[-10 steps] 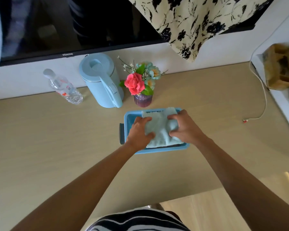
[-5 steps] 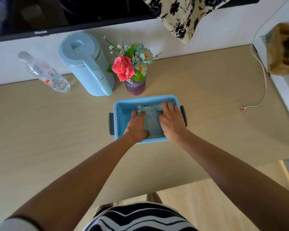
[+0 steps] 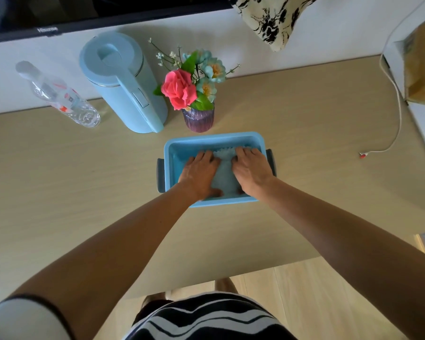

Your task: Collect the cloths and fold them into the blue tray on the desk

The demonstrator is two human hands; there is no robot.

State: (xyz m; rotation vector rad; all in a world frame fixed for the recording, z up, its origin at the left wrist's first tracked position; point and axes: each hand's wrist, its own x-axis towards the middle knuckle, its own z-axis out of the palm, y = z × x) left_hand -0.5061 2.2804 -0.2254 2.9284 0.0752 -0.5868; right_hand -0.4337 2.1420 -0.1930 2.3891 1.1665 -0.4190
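A blue tray (image 3: 212, 138) with dark side handles stands on the beige desk in front of me. Inside it lies a pale blue folded cloth (image 3: 225, 171), its scalloped edge showing at the far side. My left hand (image 3: 199, 174) lies flat, palm down, on the cloth's left half. My right hand (image 3: 250, 171) lies flat on its right half. Both hands have their fingers stretched out and hide much of the cloth. A cream cloth with black flower print (image 3: 268, 18) hangs from the screen's top right corner.
Behind the tray stand a purple vase with a pink rose (image 3: 198, 116), a light blue kettle (image 3: 125, 82) and a plastic water bottle (image 3: 62, 96). A white cable (image 3: 398, 119) runs along the desk at right. A brown box (image 3: 422, 67) sits on a white shelf.
The cloth went from bunched above the tray rim to lying low inside it. Both hands changed from gripping it to lying flat on it. The view shifted closer and downward.
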